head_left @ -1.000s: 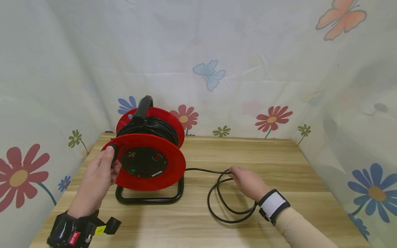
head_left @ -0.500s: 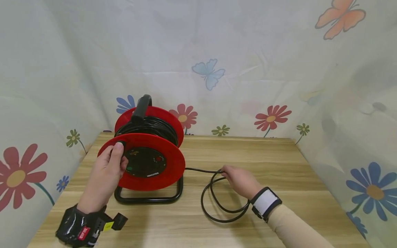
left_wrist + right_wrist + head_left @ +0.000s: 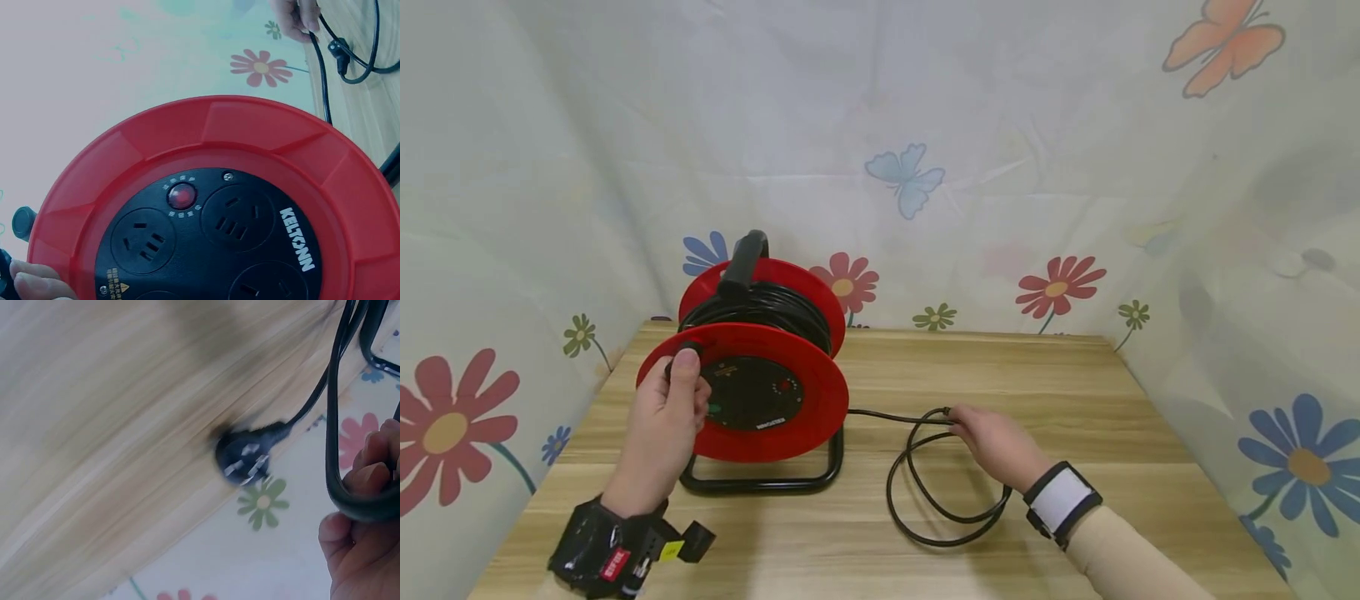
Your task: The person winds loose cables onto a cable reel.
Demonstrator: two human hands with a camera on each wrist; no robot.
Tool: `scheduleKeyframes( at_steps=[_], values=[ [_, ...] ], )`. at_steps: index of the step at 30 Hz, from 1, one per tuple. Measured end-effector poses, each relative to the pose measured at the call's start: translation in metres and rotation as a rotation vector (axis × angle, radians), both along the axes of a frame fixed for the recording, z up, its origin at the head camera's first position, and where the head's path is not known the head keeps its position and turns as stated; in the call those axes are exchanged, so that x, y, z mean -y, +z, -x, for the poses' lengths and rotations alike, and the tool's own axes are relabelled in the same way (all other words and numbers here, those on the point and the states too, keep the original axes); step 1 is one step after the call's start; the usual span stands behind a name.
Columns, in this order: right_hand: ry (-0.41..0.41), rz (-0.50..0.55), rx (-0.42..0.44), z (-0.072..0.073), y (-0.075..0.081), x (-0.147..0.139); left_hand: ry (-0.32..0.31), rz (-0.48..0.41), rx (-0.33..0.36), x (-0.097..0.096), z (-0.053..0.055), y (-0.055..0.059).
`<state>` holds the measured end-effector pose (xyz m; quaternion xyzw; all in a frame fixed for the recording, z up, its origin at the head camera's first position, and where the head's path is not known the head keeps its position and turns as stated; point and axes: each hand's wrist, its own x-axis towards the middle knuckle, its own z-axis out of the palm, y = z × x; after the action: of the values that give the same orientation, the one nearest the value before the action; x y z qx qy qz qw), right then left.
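Note:
A red cable reel stands at the left of the table, black cable wound between its two discs. My left hand grips the black crank knob at the front disc's upper left edge. From the reel's right side a black cord runs to my right hand, which holds it between thumb and fingers. Below that hand the cord hangs in a loose loop. Its plug shows in the right wrist view, prongs visible; the head view hides it.
The reel rests on a black tube stand and has a black carry handle on top. Sockets and a red button sit on its front panel. Behind the wooden table hangs a flower-printed cloth.
My left hand has moved right with the knob, and the front disc has turned slightly clockwise. My right hand shifted left with the cord, then back to the right.

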<state>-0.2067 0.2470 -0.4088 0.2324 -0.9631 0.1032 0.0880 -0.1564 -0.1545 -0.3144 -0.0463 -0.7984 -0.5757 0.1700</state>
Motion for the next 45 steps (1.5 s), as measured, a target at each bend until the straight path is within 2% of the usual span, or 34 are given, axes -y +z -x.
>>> scheduleKeyframes(
  at_steps=[4,7,11,13,17,22,34,45],
  values=[
    [-0.046,-0.075,-0.055,-0.011,0.003,-0.024,0.018,-0.022,0.004,0.002,-0.001,-0.002],
    [-0.057,-0.136,-0.145,-0.019,0.006,-0.046,0.022,-0.025,0.003,0.003,-0.002,-0.002],
    [-0.072,-0.173,-0.261,-0.026,0.009,-0.075,0.020,-0.035,-0.008,0.004,-0.003,0.000],
    [-0.090,-0.173,-0.286,-0.028,0.009,-0.086,0.019,-0.036,-0.008,0.004,-0.004,0.000],
    [-0.120,-0.163,-0.264,-0.029,0.004,-0.098,0.019,-0.035,0.008,0.005,-0.004,0.000],
    [-0.136,-0.101,-0.203,-0.026,0.000,-0.097,0.009,-0.028,0.036,0.006,-0.004,0.001],
    [-0.169,-0.013,-0.098,-0.020,-0.004,-0.084,-0.054,0.007,0.016,-0.002,-0.003,0.008],
    [-0.161,-0.005,-0.099,-0.015,-0.010,-0.076,-0.088,0.034,-0.019,-0.014,0.000,0.010]
  ],
)
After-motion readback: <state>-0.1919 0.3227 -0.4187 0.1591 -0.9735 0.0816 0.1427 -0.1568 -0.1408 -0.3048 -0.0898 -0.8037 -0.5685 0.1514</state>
